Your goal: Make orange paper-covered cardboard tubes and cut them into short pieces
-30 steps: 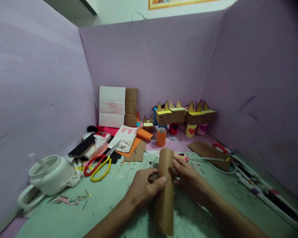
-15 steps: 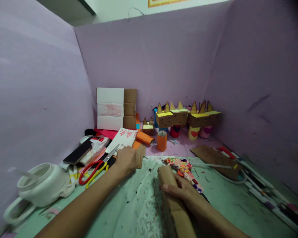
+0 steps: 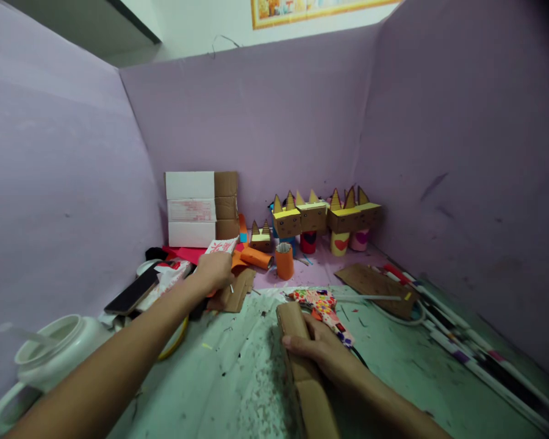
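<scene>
Pale purple panels (image 3: 256, 122) enclose a green-covered work surface (image 3: 201, 390). At its near side, right of centre, lies a long brown cardboard piece (image 3: 308, 384), creased lengthwise into a narrow, box-like form, slightly rumpled, its far end tipped leftward and its near end cut off by the view.

The right hand (image 3: 322, 350) grasps it from the right, thumb across the top face, other fingers mostly hidden along the side. The left arm reaches forward across the left side; the left hand (image 3: 215, 271) is palm down, fingers curled in, over paper scraps by a red-lettered white card (image 3: 222, 246). Whether it grips anything cannot be told.

A white pot (image 3: 57, 360) stands at far left. A floral-patterned glue gun (image 3: 320, 305) lies just beyond the right hand; farther back, an orange tube (image 3: 284, 262) stands upright.
</scene>
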Demonstrator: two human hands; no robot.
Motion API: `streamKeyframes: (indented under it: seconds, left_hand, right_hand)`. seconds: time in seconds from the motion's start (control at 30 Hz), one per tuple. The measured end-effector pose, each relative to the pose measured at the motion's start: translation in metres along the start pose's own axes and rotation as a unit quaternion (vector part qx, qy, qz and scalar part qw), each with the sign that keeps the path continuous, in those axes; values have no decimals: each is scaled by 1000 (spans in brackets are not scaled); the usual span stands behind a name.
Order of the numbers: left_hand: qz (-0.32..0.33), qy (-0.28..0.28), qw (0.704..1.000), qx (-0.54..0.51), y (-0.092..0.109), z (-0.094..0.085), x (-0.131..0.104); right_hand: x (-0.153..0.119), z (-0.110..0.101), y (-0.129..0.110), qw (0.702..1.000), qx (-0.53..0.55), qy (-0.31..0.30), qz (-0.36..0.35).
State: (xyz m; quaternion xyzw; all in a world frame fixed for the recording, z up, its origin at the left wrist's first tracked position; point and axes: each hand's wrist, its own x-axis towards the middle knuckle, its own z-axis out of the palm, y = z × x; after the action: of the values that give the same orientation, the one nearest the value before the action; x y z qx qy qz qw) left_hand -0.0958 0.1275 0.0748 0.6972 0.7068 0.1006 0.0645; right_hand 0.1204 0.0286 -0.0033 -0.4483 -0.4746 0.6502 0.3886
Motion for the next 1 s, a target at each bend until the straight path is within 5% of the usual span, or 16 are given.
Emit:
streamKeyframes:
  seconds: [0.17,0.33,0.43,0.53,0.63,0.77,0.87,1.0]
  left_hand:
    - [4,28,998,61,-3,-49,-7]
    - [62,91,992,61,4,-66,-62]
    - [234,203,942,130,10,-45,-110]
    - [382,225,876,192,21,-3,-151]
    - [460,234,838,179,34,43,-176]
    - [459,217,852,129,35,83,-187]
    - [437,197,874,73,21,99,-188]
    - [431,192,882,-27,4,112,-189]
  right_hand:
    - [0,0,4,1000,10,-18,-16]
    - [-3,-5,-9,999,5,14,-41]
    - [-12,-19,-31,992,38,80,-90]
    - [-25,-40,-54,970,87,170,-150]
    - [-36,-55,-68,954,110,207,-190]
    - [-37,-57,-64,967,58,157,-193]
    - [-36,-53,-60,973,-44,88,-208]
    - [-45,-40,-69,946,-196,52,-253]
